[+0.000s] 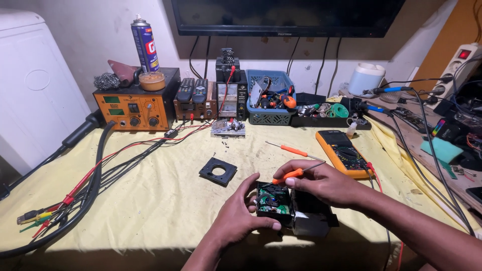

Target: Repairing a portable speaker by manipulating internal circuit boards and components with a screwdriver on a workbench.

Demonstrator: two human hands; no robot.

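Both grips were closed on something. The left hand [240, 217] cupped a small black box [293, 211] from its left end, thumb underneath and fingers curled over the top edge, holding it just above the yellow cloth [165, 200] that covered the bench. The right hand [324, 183] pinched a small screwdriver [293, 173] with an orange handle, holding it between thumb and fingertips like a pen.

The box sat near the front edge of the bench, between the two hands. Its open face was turned up and toward the left hand, showing a green circuit board [273, 200] crowded with small parts. Its long axis ran left to right, roughly level, with the closed black end toward the right.

The box looked light and stiff, a hard plastic shell, probably a little slick. The bare board looked fragile, so the outer walls and corners seemed the safe places to hold, as the left hand did.

The screwdriver lay nearly level, its orange handle over the box and its thin metal shaft pointing right and slightly up, away from the board. It looked light and rigid.

A flat black square plate [218, 171] with a round hole lay on the cloth to the upper left, apart from the hands. A second orange screwdriver [291, 149] and a yellow meter [344, 153] lay behind.
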